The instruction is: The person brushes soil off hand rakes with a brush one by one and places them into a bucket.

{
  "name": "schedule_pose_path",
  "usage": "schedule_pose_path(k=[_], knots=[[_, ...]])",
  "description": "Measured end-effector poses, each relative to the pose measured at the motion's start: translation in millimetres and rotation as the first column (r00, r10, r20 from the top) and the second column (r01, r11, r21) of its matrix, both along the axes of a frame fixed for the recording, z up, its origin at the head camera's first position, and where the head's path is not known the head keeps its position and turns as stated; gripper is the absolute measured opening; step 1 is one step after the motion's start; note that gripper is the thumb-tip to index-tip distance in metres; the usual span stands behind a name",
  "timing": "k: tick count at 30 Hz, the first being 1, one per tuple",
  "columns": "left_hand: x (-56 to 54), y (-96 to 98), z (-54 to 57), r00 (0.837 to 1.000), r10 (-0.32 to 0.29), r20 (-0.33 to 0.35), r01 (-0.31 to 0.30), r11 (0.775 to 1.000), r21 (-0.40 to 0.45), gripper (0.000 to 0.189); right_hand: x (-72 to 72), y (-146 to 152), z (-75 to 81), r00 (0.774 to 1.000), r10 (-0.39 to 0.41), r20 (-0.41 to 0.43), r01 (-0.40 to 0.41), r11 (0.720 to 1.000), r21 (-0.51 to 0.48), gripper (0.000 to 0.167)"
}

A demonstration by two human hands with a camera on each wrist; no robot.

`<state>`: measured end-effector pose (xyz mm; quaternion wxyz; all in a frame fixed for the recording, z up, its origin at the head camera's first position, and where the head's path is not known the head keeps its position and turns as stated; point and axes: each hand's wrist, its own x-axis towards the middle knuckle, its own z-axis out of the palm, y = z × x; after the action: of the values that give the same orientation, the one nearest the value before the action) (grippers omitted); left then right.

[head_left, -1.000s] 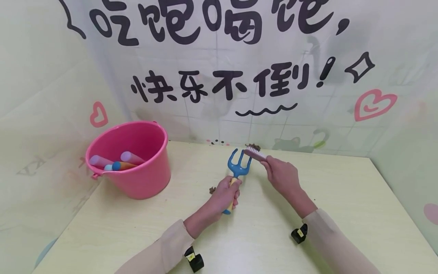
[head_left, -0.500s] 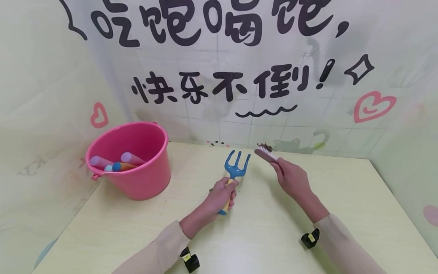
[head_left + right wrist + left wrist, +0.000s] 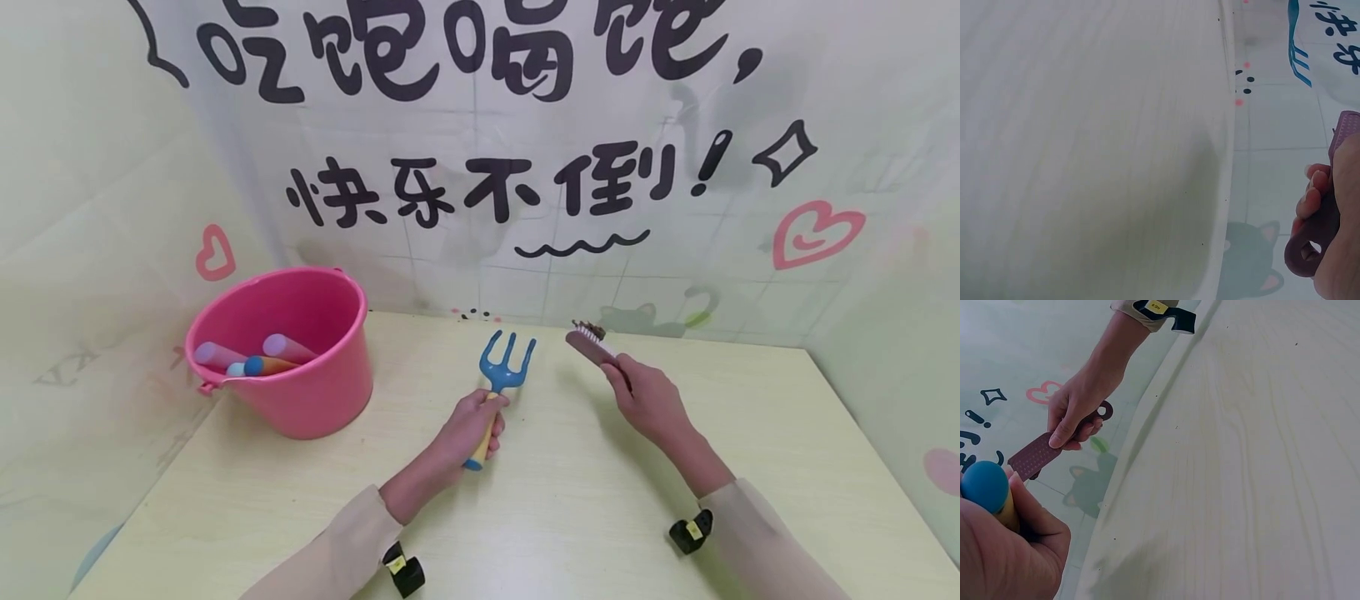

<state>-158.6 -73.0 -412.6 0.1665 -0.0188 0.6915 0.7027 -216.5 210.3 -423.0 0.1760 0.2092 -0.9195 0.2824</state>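
My left hand (image 3: 467, 429) grips the yellow handle of a small garden hand fork (image 3: 504, 371). The fork's blue tines point toward the back wall. In the left wrist view, the blue end of its handle (image 3: 985, 486) shows beside my palm. To the right, my right hand (image 3: 651, 400) holds a purple-brown brush (image 3: 591, 347) with white bristles. A brown, ragged clump (image 3: 597, 331) shows at the bristles. The ring at the handle's end (image 3: 1305, 255) shows in the right wrist view. Brush and fork are apart.
A pink bucket (image 3: 330, 396) with several handled tools, their purple and orange ends (image 3: 273, 365) showing, stands at the left on the pale wooden table (image 3: 570, 517). A printed white sheet (image 3: 480, 242) hangs just behind the table's back edge.
Brush and fork were overlapping in view one second ago. My right hand has moved right with brush and clump, my left hand left with the fork. A second clump beside my left hand is now hidden.
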Motion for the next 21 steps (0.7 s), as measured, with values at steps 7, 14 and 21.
schedule_pose_path(k=[7, 14, 21], knots=[[1.6, -5.9, 1.2, 1.0, 0.007, -0.005, -0.007, 1.0, 0.016, 0.036, 2.1, 2.1, -1.2, 1.0, 0.016, 0.005, -0.016, 0.999, -0.029, 0.021], [1.9, -5.5, -1.7, 0.999, 0.001, -0.033, -0.001, 1.0, 0.002, 0.034, 5.5, -0.7, 0.0, 0.998, 0.061, 0.006, -0.06, 0.993, -0.1, 0.018], [2.2, -6.2, -6.8, 0.995, -0.031, -0.09, 0.03, 0.999, -0.012, 0.025, 6.3, -4.7, 2.7, 0.995, 0.094, 0.021, -0.088, 0.974, -0.208, 0.017]])
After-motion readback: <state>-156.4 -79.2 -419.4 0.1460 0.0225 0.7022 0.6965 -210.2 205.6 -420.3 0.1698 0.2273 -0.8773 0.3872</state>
